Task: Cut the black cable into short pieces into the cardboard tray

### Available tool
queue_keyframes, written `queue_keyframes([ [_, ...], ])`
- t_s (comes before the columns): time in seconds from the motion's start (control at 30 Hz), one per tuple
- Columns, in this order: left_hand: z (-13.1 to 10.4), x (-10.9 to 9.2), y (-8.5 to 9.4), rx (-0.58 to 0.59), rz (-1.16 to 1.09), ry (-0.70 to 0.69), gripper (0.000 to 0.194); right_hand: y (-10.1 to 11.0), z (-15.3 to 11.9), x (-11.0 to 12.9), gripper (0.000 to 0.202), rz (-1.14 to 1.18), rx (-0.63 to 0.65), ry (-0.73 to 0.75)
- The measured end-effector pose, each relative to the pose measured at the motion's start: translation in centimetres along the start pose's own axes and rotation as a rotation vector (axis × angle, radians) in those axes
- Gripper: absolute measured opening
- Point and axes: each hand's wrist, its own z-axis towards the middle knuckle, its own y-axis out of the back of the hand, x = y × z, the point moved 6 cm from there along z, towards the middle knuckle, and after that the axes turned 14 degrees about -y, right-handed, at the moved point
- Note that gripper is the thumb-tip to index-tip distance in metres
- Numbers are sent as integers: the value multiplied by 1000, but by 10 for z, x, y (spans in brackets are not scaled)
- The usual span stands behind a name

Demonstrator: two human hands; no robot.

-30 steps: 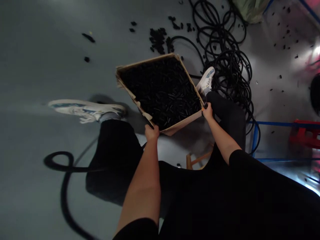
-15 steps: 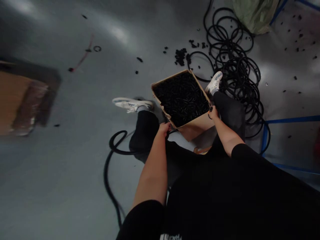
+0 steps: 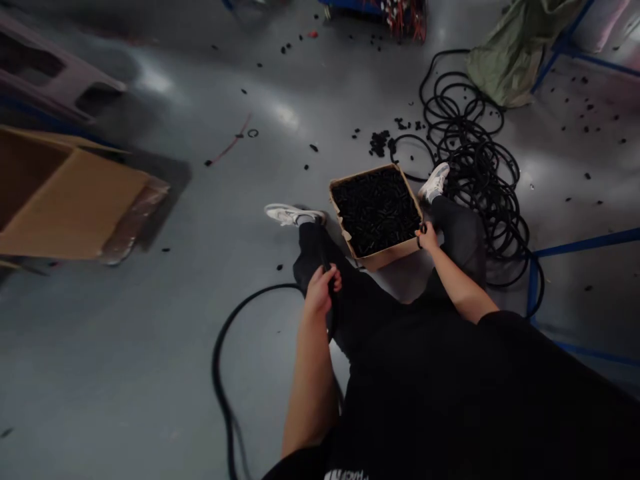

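My left hand (image 3: 323,288) is closed around a black hose (image 3: 220,340), over my left thigh. The hose loops out to the left and down across the floor. A short end of it stands up above my fist. At the right front corner of an open cardboard box (image 3: 387,259), my right hand (image 3: 429,237) is closed on a small black-and-orange hand tool (image 3: 420,233); its exact kind is too small to make out. The box stands between my feet, filled with many short black tube pieces (image 3: 377,210).
A tangled heap of black hose (image 3: 475,153) lies beyond my right foot, beside a green sack (image 3: 515,60). Small black pieces (image 3: 381,143) are scattered on the floor. An open cardboard carton (image 3: 75,207) stands at left; blue frame bars (image 3: 585,241) are at right.
My left hand has come away from the box's near corner, back toward my body, with the hose in it. My right hand stays by the box corner. The view has tilted up.
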Motion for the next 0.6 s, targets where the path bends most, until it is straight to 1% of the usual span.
queue_keyframes([
  [0.1, -38, 20, -5, 66, 2, 18, 39, -11, -47, 7, 38, 128, 150, 96],
  [0.17, -54, 26, -11, 94, 32, 11, 43, -21, -78, 6, 37, 184, 294, 160],
  [0.23, -60, 24, -17, 107, 72, -18, 47, -31, -103, 5, 37, 222, 441, 192],
  [0.3, -59, 18, -22, 127, 129, -55, 49, -40, -119, 3, 37, 279, 588, 172],
  [0.37, -54, 13, -29, 155, 209, -81, 48, -49, -127, 1, 39, 354, 708, 108],
  [0.43, -48, 15, -39, 184, 297, -88, 43, -54, -127, -2, 43, 398, 758, 36],
  [0.5, -42, 21, -51, 217, 389, -78, 33, -56, -117, -6, 44, 396, 723, -39],
  [0.6, -35, 29, -67, 257, 596, -107, 21, -52, -98, -14, 38, 363, 618, -200],
])
